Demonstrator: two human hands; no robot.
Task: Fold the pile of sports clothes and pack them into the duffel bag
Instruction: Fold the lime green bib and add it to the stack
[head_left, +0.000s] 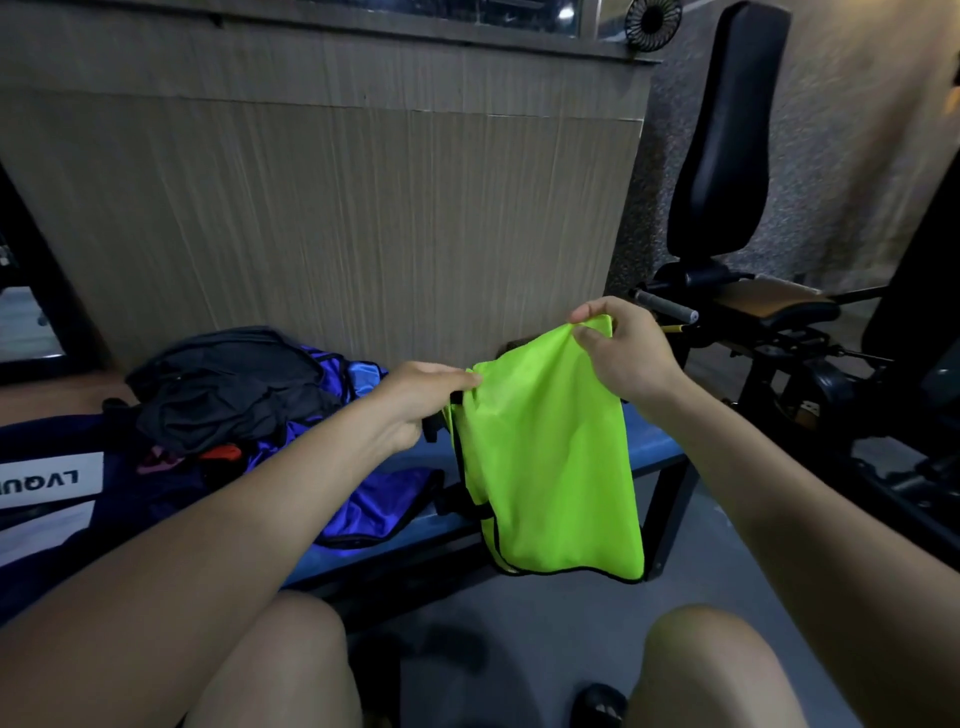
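A neon green sports bib (545, 457) with black trim hangs in front of the blue bench (654, 457). My left hand (415, 402) pinches its upper left corner. My right hand (618, 353) pinches the upper right corner, held a little higher. Left of the bib lies a pile of clothes: dark grey and black garments (228, 389) on top of shiny blue ones (384, 499). A dark navy duffel bag (52, 493) with white lettered panels sits at the far left on the bench.
A wood-grain panel wall (337, 218) rises right behind the bench. To the right stands a black gym machine (727, 156) with a padded seat and metal bars. My knees and a sandalled foot show at the bottom over grey floor.
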